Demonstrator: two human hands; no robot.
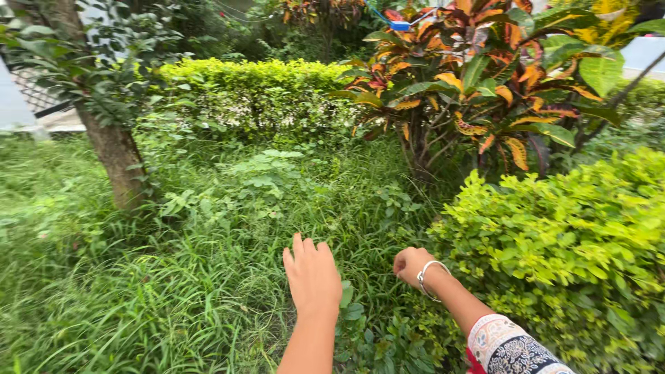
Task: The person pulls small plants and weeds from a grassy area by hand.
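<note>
We look down on a garden of tall grass (208, 277) beside a yellow-green shrub (554, 235). Left of the shrub, the left hand (313, 277) hovers over the grass, fingers together and straight — holding nothing. The right hand (410, 265), nearer the shrub, is curled into the grass — whether it grips any, we cannot tell.

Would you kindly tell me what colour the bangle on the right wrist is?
Silver, a thin bangle, seen in the head view.
</note>
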